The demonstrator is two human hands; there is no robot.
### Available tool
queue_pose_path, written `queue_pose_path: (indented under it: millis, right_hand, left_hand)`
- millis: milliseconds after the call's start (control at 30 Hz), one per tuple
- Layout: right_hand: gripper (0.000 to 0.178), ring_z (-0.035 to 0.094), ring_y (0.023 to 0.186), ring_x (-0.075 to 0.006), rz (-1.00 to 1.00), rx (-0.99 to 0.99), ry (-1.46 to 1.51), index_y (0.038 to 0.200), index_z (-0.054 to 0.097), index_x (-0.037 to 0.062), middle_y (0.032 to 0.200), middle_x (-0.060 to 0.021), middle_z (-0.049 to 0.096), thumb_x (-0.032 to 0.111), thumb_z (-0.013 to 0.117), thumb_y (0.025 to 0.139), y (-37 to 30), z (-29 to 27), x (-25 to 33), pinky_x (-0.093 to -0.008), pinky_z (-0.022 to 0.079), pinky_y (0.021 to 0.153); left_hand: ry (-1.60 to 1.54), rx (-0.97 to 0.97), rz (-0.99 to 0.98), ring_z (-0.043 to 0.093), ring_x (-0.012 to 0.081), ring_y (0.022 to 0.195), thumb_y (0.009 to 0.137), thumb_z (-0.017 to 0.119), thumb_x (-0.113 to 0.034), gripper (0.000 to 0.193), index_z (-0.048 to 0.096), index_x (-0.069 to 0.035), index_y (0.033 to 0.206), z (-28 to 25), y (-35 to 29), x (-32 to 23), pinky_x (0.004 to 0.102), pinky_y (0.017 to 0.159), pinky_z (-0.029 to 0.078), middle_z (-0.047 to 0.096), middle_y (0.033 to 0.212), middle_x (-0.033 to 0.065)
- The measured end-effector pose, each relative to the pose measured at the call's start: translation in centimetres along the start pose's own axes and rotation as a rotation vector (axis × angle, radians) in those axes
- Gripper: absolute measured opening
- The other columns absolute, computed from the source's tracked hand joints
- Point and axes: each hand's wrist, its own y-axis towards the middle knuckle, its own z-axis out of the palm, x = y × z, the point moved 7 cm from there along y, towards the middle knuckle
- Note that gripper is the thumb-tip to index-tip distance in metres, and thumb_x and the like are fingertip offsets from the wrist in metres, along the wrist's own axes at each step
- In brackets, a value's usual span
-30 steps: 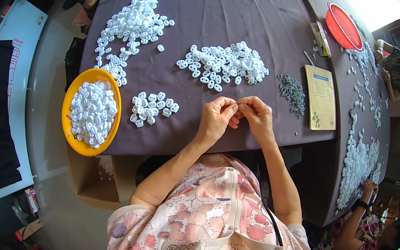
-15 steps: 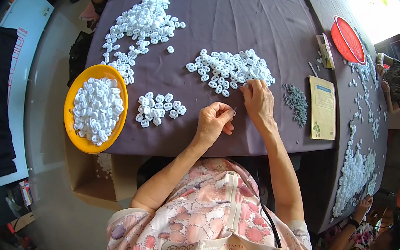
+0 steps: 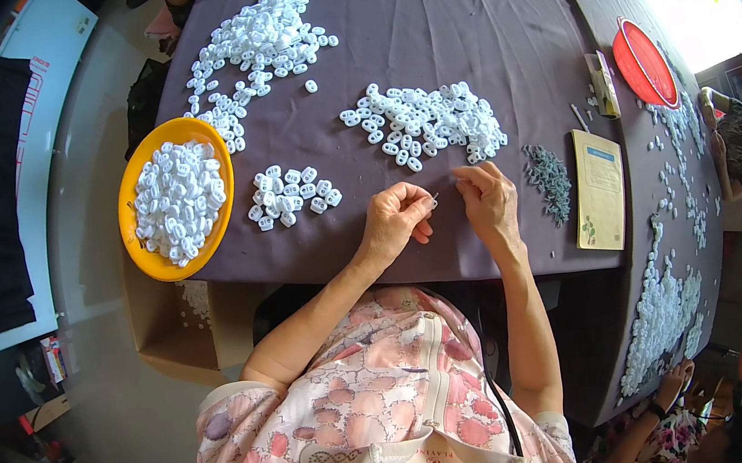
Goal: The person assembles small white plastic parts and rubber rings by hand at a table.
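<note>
My left hand is closed in a pinch on a small translucent piece, whose thin end sticks out past the thumb. Just to its right, my right hand has thumb and fingers pressed together. Whatever lies between those fingertips is hidden. Beyond both hands is a loose heap of white oval parts with two holes. Several similar white parts with dark slots form a small cluster left of my left hand. A pile of small grey-green pieces lies right of my right hand.
An orange-yellow bowl full of white parts stands at the table's left edge, above a cardboard box. A larger white heap lies far left. At right are a yellow packet, a red basket and other people.
My right hand has drawn back from the edge of the white heap, toward me and slightly right. The left hand keeps its pinch in almost the same place.
</note>
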Motion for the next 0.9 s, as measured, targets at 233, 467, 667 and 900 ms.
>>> queue_pose_path:
  millis: [233,467,667,900]
  right_hand:
    - [0.008,0.06,0.062,-0.0226,0.161,-0.194,0.385,0.08,0.064,0.002,0.075,-0.0089,0.06,0.001,0.066,0.072,-1.6,-0.9,-2.4,-0.0294,0.047,0.057]
    - [0.011,0.057,0.059,-0.0126,0.104,-0.16,0.148,0.085,0.063,0.0012,0.072,-0.0058,0.06,0.002,0.065,0.075,-2.3,-1.4,-2.9,-0.0257,0.045,0.055]
    - [0.014,0.06,0.068,-0.0109,0.5,-0.044,0.855,0.094,0.06,-0.0018,0.079,-0.0032,0.062,0.008,0.061,0.083,-3.4,0.2,-4.0,-0.024,0.05,0.06]
    - [0.014,0.061,0.073,-0.0106,0.536,0.037,1.121,0.096,0.06,-0.0018,0.083,-0.0049,0.062,0.007,0.059,0.085,-4.2,1.5,-2.9,-0.0229,0.052,0.066]
  left_hand:
    - [0.009,0.005,-0.015,0.056,0.0078,0.051,0.084,0.058,-0.01,0.01,0.058,0.0,0.083,0.3,0.2,0.4,0.0208,0.043,0.047,0.058,0.069,0.0029]
    - [0.003,0.045,-0.067,0.057,0.0088,0.051,0.085,0.058,-0.01,0.01,0.058,0.001,0.083,1.8,-0.1,0.7,0.0205,0.042,0.047,0.058,0.069,0.0036]
    - [0.069,0.087,-0.071,0.061,0.0123,0.057,0.086,0.058,-0.014,0.014,0.058,0.0,0.088,2.4,0.1,1.0,0.0225,0.048,0.05,0.06,0.072,0.0054]
    - [0.072,0.095,-0.061,0.062,0.0127,0.058,0.087,0.056,-0.013,0.014,0.057,0.0,0.09,2.5,0.2,1.1,0.0225,0.051,0.051,0.062,0.076,0.007]
